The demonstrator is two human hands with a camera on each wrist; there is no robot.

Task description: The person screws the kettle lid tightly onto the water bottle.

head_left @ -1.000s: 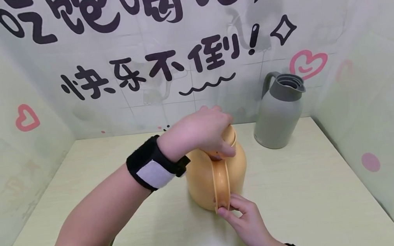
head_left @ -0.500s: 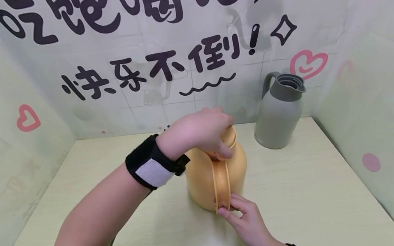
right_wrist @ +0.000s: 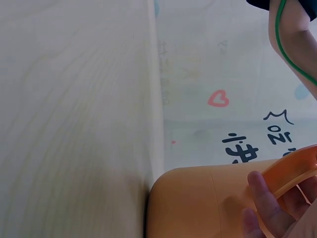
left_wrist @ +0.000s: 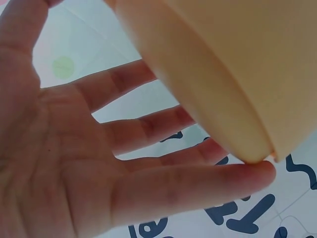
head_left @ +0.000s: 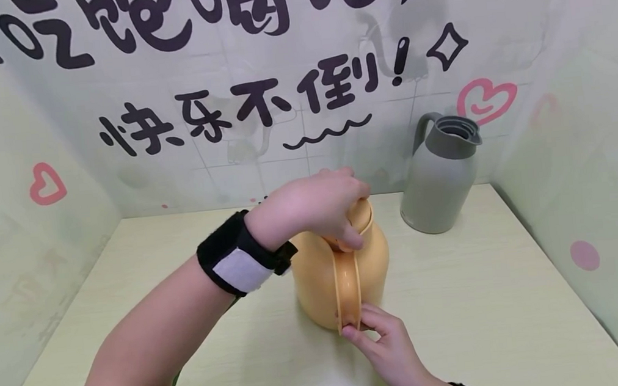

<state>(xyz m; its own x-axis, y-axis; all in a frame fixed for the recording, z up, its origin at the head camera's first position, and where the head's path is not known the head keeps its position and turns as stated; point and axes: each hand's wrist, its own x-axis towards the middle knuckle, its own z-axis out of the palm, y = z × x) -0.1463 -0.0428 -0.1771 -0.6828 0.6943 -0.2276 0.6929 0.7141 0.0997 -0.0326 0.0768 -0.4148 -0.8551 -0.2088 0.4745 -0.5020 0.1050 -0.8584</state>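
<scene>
An orange vacuum jug (head_left: 317, 284) stands upright on the table, its handle facing me. From above, my left hand (head_left: 321, 207) grips the round orange lid (head_left: 362, 214) at the jug's mouth. In the left wrist view the thumb (left_wrist: 237, 176) and fingers reach the edge of the lid (left_wrist: 198, 104), and the palm is apart from it. My right hand (head_left: 391, 348) pinches the lower end of the handle (head_left: 348, 284) between thumb and fingers. Fingers (right_wrist: 270, 203) wrap the handle (right_wrist: 297, 166) in the right wrist view.
A grey vacuum jug (head_left: 437, 185) with a dark grey collar and an uncovered mouth stands at the back right. The pale wooden table (head_left: 479, 313) meets a printed cloth backdrop (head_left: 176, 186) behind and cloth walls on both sides.
Both hands keep their hold on the lid and handle. The head view has shifted very slightly; nothing else visibly differs.
</scene>
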